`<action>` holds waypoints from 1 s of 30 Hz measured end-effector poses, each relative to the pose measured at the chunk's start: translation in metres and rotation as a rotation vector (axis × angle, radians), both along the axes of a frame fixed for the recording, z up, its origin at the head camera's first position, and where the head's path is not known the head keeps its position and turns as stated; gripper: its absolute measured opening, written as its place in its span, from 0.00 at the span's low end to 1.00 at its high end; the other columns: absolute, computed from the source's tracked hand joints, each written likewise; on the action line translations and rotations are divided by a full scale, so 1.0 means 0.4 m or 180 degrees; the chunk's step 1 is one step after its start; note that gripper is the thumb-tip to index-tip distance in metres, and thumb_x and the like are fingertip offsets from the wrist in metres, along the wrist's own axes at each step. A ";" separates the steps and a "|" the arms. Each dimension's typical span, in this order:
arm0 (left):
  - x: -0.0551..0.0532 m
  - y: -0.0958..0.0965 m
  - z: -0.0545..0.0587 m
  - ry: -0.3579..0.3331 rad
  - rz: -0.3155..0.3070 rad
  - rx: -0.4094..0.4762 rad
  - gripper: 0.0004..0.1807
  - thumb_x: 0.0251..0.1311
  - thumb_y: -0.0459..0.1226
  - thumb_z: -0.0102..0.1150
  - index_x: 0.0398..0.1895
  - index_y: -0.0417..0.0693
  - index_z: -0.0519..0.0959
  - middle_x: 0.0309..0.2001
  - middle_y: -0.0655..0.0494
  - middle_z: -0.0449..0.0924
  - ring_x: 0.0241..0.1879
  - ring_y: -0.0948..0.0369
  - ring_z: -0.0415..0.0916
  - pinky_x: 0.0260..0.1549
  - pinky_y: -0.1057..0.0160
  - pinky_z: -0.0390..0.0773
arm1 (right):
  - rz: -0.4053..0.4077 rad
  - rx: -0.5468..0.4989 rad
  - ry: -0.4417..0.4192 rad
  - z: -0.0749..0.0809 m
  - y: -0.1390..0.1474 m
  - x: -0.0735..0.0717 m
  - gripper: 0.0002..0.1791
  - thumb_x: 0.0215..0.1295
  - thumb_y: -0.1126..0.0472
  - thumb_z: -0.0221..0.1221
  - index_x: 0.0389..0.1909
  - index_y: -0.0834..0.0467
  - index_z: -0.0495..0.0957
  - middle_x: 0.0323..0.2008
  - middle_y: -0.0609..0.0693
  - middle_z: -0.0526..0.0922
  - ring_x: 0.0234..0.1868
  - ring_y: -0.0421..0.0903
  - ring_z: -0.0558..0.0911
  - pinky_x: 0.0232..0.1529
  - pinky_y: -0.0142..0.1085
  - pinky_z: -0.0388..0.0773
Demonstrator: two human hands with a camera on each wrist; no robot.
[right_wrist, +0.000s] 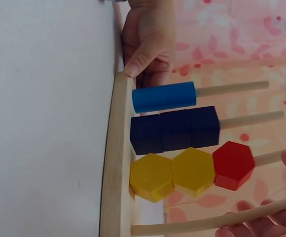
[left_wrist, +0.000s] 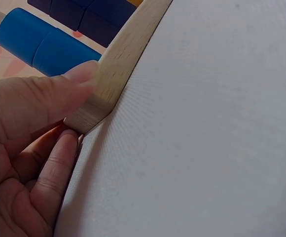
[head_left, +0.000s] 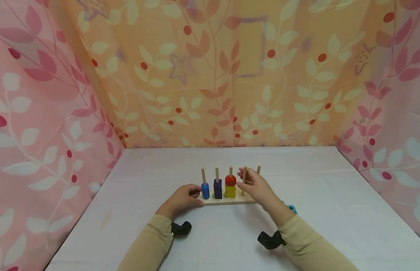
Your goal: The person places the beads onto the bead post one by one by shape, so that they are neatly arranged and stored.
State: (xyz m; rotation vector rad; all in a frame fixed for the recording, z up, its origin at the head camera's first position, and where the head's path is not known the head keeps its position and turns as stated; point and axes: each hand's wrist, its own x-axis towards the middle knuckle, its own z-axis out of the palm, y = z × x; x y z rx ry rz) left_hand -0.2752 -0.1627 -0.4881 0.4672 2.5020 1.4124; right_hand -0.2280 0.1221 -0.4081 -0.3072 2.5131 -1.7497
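A wooden peg board (head_left: 226, 201) stands on the table with its pegs upright. My left hand (head_left: 183, 197) pinches its left end, the thumb on the front corner and fingers by the end face. Blue cylinders (left_wrist: 39, 42) fill the lower part of the first peg. Dark purple square blocks (right_wrist: 175, 130) are stacked on the second. On the third peg, a red hexagonal block (right_wrist: 233, 166) tops yellow hexagonal blocks (right_wrist: 152, 177). My right hand (head_left: 257, 187) is around the bare fourth peg (right_wrist: 192, 222), fingers behind it, the thumb near the third peg's tip. No block shows in it.
A teal block (head_left: 291, 208) lies on the white table (head_left: 111, 226), partly hidden by the right forearm. The fifth peg (head_left: 258, 169) stands behind the right hand. Patterned cloth (head_left: 203, 75) closes off the back and sides.
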 end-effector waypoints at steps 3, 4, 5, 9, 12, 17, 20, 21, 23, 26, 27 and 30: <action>0.000 0.000 -0.001 -0.0013 -0.0001 0.0007 0.27 0.39 0.40 0.74 0.47 0.45 0.78 0.47 0.53 0.77 0.47 0.59 0.72 0.50 0.60 0.74 | 0.0118 -0.0016 0.0065 0.011 0.019 0.022 0.31 0.61 0.57 0.58 0.63 0.59 0.61 0.59 0.59 0.68 0.60 0.58 0.66 0.60 0.52 0.62; 0.000 0.000 -0.002 -0.0009 -0.0007 -0.0002 0.28 0.39 0.41 0.74 0.47 0.45 0.78 0.47 0.53 0.77 0.47 0.59 0.72 0.50 0.60 0.74 | 0.0151 -0.0020 0.0095 0.015 0.026 0.028 0.31 0.61 0.56 0.58 0.64 0.60 0.60 0.60 0.59 0.67 0.61 0.58 0.66 0.60 0.52 0.62; 0.000 0.000 -0.003 -0.0016 -0.0010 -0.0003 0.28 0.39 0.41 0.74 0.47 0.45 0.78 0.47 0.53 0.77 0.47 0.59 0.72 0.50 0.60 0.73 | 0.0175 -0.0022 0.0125 0.017 0.035 0.034 0.31 0.61 0.56 0.58 0.64 0.60 0.60 0.60 0.59 0.67 0.61 0.57 0.66 0.61 0.51 0.61; -0.001 0.001 -0.005 -0.0040 0.0007 -0.0009 0.28 0.39 0.42 0.74 0.48 0.46 0.78 0.48 0.53 0.76 0.48 0.59 0.72 0.50 0.60 0.73 | 0.0187 0.0053 0.0234 0.024 0.074 0.054 0.30 0.61 0.56 0.59 0.62 0.62 0.62 0.60 0.58 0.68 0.60 0.56 0.68 0.60 0.50 0.63; -0.001 0.001 -0.005 -0.0044 0.0023 0.0003 0.29 0.39 0.41 0.74 0.48 0.44 0.77 0.48 0.52 0.76 0.49 0.59 0.73 0.51 0.60 0.73 | 0.0125 0.0195 0.0252 0.026 0.106 0.064 0.27 0.61 0.55 0.59 0.59 0.62 0.66 0.56 0.58 0.71 0.57 0.55 0.71 0.57 0.47 0.68; 0.002 0.001 -0.001 -0.0029 0.0024 -0.0013 0.29 0.40 0.40 0.73 0.49 0.43 0.77 0.49 0.51 0.76 0.50 0.58 0.73 0.51 0.60 0.73 | 0.0002 0.0399 0.0163 0.021 0.167 0.073 0.23 0.61 0.53 0.58 0.54 0.61 0.70 0.51 0.57 0.75 0.51 0.52 0.75 0.50 0.40 0.75; 0.003 0.001 0.001 -0.0059 0.0021 -0.0026 0.29 0.40 0.41 0.73 0.49 0.43 0.77 0.49 0.51 0.76 0.50 0.58 0.73 0.51 0.60 0.73 | -0.0085 0.0498 0.0076 0.011 0.209 0.077 0.22 0.62 0.53 0.58 0.52 0.62 0.71 0.49 0.58 0.76 0.48 0.51 0.77 0.47 0.37 0.77; 0.004 0.001 0.001 -0.0064 0.0016 -0.0033 0.29 0.40 0.41 0.73 0.49 0.44 0.77 0.49 0.51 0.76 0.50 0.58 0.73 0.51 0.60 0.73 | -0.0112 0.0539 0.0043 0.006 0.223 0.077 0.22 0.62 0.53 0.58 0.52 0.62 0.71 0.49 0.59 0.76 0.48 0.51 0.77 0.46 0.36 0.77; 0.003 0.001 0.001 -0.0076 0.0012 -0.0038 0.29 0.40 0.42 0.73 0.49 0.44 0.77 0.49 0.52 0.76 0.49 0.58 0.72 0.51 0.59 0.73 | -0.0177 0.0648 -0.0012 -0.006 0.251 0.077 0.22 0.62 0.53 0.57 0.52 0.62 0.71 0.49 0.60 0.76 0.47 0.52 0.77 0.46 0.38 0.77; 0.003 0.001 0.000 -0.0087 0.0012 -0.0027 0.29 0.40 0.42 0.73 0.50 0.45 0.77 0.49 0.52 0.76 0.50 0.58 0.72 0.51 0.59 0.72 | -0.0287 0.0818 -0.0105 -0.029 0.289 0.076 0.21 0.62 0.54 0.57 0.52 0.62 0.71 0.48 0.60 0.77 0.46 0.51 0.77 0.46 0.40 0.77; 0.002 0.001 -0.001 -0.0085 0.0007 -0.0016 0.30 0.40 0.42 0.73 0.50 0.44 0.77 0.50 0.52 0.76 0.50 0.58 0.72 0.52 0.59 0.72 | -0.0312 0.0865 -0.0137 -0.038 0.300 0.076 0.21 0.62 0.55 0.57 0.51 0.62 0.72 0.48 0.60 0.77 0.46 0.51 0.77 0.46 0.42 0.77; 0.002 0.001 -0.001 -0.0102 0.0021 -0.0001 0.30 0.40 0.42 0.73 0.50 0.44 0.76 0.50 0.51 0.76 0.51 0.58 0.72 0.52 0.59 0.72 | -0.0366 0.1027 -0.0219 -0.062 0.330 0.077 0.19 0.62 0.57 0.58 0.51 0.62 0.72 0.46 0.58 0.78 0.45 0.50 0.76 0.46 0.44 0.77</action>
